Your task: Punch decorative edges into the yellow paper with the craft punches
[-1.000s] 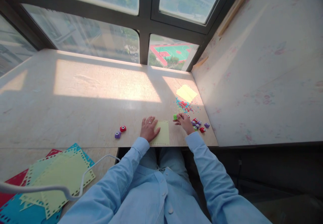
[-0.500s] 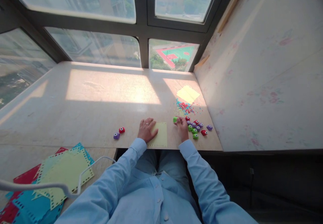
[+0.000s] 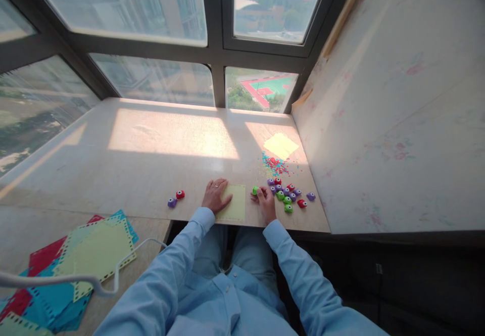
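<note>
My left hand (image 3: 217,195) lies flat with fingers spread on the left side of a pale yellow paper sheet (image 3: 237,202), whose edge has small punched holes. Just right of the sheet, my right hand (image 3: 265,204) grips a small green craft punch (image 3: 255,190) between thumb and fingers. Beside that hand is a cluster of several red, purple and green punches, among them a green punch (image 3: 288,208) and a red punch (image 3: 302,203). Left of my left hand sit a red punch (image 3: 180,194) and a purple punch (image 3: 172,202).
Red and blue paper bits (image 3: 276,164) are scattered before a yellow paper stack (image 3: 281,146). At the lower left, punched red, blue and yellow sheets (image 3: 102,250) overlap, with a white cable (image 3: 115,275) across them. A wall (image 3: 379,124) borders the table on the right.
My right hand has moved left with the green punch, away from the cluster and closer to the yellow sheet. My left hand stays on the paper. The camera view has shifted slightly.
</note>
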The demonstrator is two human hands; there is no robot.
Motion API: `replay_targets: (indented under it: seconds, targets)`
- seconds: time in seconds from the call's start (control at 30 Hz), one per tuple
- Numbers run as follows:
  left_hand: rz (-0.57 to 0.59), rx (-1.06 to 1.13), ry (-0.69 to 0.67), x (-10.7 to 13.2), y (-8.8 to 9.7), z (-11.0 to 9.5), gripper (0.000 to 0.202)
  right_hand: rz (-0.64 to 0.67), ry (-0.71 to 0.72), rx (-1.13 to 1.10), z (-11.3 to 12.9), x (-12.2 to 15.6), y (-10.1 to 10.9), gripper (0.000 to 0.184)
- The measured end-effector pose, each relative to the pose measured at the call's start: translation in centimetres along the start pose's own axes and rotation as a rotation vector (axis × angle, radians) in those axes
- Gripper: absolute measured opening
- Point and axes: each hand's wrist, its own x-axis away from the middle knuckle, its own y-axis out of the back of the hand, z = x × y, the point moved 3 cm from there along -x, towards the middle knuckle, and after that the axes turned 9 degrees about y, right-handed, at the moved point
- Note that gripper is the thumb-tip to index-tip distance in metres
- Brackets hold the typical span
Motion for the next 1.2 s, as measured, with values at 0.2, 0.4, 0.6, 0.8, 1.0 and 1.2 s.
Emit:
replay_targets:
  seconds: [0.2, 0.4, 0.6, 0.8, 1.0, 1.2]
  targets:
    - [-0.026, 0.478, 0.150, -0.5, -0.3, 1.0, 0.062, 0.080, 0.063, 0.115, 0.3, 0.6, -0.2, 0.043]
    - [-0.049, 1.342, 0.439, -1.9, 0.2, 3.7, 0.059, 0.028, 0.056, 0.126, 0.7, 1.0, -0.3, 0.047]
    - [-0.092, 1.590, 0.537, -1.4, 2.4, 6.1, 0.035, -0.082, 0.035, 0.074, 1.2, 1.9, -0.3, 0.049]
    - [-0.242, 1.341, 0.503, 0.8, 2.2, 3.7, 0.026, -0.112, -0.011, -0.021, 1.7, 4.1, -2.3, 0.048]
    - [-0.168, 0.869, 0.142, 5.3, 3.8, -1.3, 0.032, -0.023, -0.012, -0.056, 2.6, 6.3, -7.0, 0.043]
    - [-0.159, 0.670, 0.069, 6.8, 3.8, -1.6, 0.046, 0.102, 0.020, 0.063, 2.8, 7.6, -10.2, 0.036]
